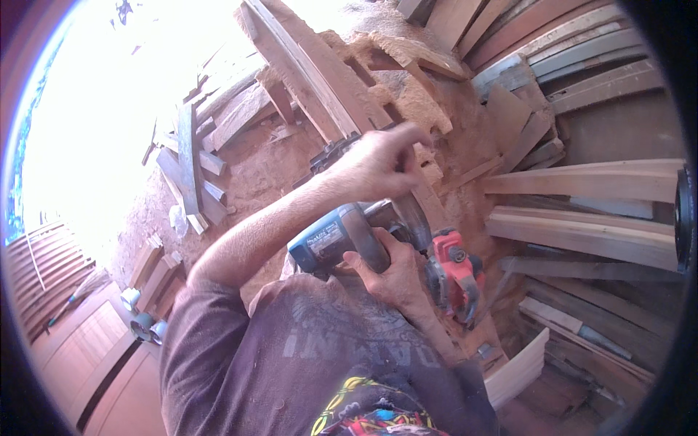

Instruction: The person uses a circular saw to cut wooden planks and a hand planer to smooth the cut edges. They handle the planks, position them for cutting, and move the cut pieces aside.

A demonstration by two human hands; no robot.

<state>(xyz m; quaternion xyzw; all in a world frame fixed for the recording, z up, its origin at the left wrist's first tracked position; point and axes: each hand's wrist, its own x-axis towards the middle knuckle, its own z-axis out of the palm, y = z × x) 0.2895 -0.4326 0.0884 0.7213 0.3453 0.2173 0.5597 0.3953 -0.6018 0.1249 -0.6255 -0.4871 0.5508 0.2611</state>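
Note:
My right hand (389,265) grips the dark handle of a blue power tool (331,238) held in front of my chest. My left hand (374,163) reaches over the tool's front end with fingers curled; what it presses on is hidden under the palm. A red power tool (454,272) lies just right of my right hand on a sawdust-covered work surface (436,116). A long wooden plank (305,69) runs away from the tool towards the top of the view. My grey printed shirt fills the lower middle.
Curved wooden boards (589,236) are stacked on the right. Loose planks and offcuts (193,167) lie on the dusty ground at left. Panelled wooden doors (87,341) and small cups (142,320) sit at lower left. Bright glare washes out the upper left.

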